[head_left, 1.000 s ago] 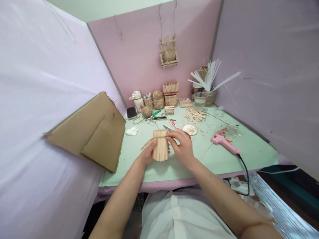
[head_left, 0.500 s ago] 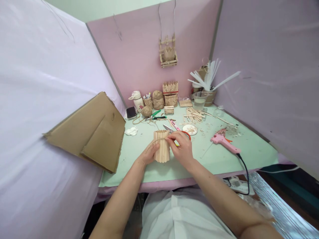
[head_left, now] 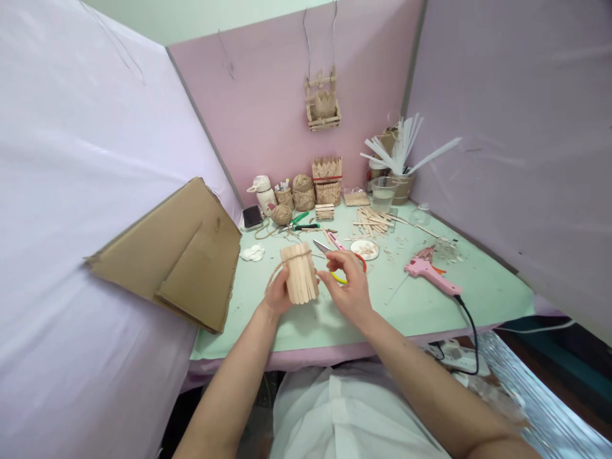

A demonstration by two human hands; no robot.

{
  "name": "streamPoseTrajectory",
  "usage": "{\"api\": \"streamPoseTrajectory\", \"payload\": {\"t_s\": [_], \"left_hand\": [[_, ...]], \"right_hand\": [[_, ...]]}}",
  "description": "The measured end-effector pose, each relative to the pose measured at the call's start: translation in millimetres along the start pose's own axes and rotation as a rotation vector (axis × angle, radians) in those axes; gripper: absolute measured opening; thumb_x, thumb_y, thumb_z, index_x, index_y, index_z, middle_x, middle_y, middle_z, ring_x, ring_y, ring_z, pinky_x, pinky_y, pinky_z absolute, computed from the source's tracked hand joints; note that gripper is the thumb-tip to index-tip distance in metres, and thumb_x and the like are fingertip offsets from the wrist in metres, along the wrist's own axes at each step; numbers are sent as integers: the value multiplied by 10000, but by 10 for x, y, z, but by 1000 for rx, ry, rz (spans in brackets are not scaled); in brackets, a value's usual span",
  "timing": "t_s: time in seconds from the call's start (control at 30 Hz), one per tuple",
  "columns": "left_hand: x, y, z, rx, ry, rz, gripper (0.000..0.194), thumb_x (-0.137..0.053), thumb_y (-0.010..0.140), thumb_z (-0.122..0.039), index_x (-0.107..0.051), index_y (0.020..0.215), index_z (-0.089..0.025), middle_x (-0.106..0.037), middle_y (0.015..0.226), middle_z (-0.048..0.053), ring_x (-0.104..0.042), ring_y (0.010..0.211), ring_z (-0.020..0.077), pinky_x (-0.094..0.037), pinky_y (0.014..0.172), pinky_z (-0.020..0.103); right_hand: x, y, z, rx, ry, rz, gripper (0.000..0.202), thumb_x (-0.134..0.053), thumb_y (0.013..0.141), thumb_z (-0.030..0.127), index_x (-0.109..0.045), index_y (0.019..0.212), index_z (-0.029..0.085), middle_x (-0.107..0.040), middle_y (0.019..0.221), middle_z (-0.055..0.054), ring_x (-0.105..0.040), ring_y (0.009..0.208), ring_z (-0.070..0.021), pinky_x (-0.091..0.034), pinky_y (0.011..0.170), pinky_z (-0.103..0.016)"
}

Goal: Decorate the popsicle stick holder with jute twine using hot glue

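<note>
My left hand is wrapped round the left side of a craft-stick cup, holding it tilted above the table. A strand of jute twine crosses the cup near its top, and its loose part hangs down over my left hand. Just right of the cup is my right hand, fingers apart and curved, with nothing visible in them. Behind the right hand lie scissors with red and yellow handles, partly hidden by it.
A pink glue gun lies on the right with its cord over the table edge. Loose craft sticks, a white dish, pliers and a twine ball lie farther back. Cardboard leans at left.
The cup has tilted and shifted slightly left in my left hand. My right hand has let go of the twine at the cup's rim, and its fingers have spread.
</note>
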State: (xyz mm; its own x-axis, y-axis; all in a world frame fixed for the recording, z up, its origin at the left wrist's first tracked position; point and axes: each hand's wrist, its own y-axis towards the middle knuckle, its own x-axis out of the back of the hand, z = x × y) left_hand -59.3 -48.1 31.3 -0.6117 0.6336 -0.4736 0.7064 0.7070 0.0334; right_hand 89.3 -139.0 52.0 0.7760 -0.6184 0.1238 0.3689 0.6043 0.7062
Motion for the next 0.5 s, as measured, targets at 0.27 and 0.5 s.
{"api": "streamPoseTrajectory", "payload": {"t_s": [0.27,0.5], "left_hand": [[-99,41,-46,-68,-22,-64,643,-651,726,-554,-542,1222,-159,-606,1216,130,-539,1168,301,-420,989,417],[-178,62,-69,-101,51,-52,748,-783,592,-495,-539,1225,-179,-543,1306,133,-473,1243,311,-396,1016,422]], "right_hand": [[-200,-228,-92,-22,-80,263,766,-642,777,454,-263,1396,206,-426,1317,-164,-429,1223,-303,-423,985,-505],[-292,-317,-250,31,-232,200,710,-576,822,295,-210,1425,213,-379,1338,-165,-359,1278,-307,-351,1049,-542]]}}
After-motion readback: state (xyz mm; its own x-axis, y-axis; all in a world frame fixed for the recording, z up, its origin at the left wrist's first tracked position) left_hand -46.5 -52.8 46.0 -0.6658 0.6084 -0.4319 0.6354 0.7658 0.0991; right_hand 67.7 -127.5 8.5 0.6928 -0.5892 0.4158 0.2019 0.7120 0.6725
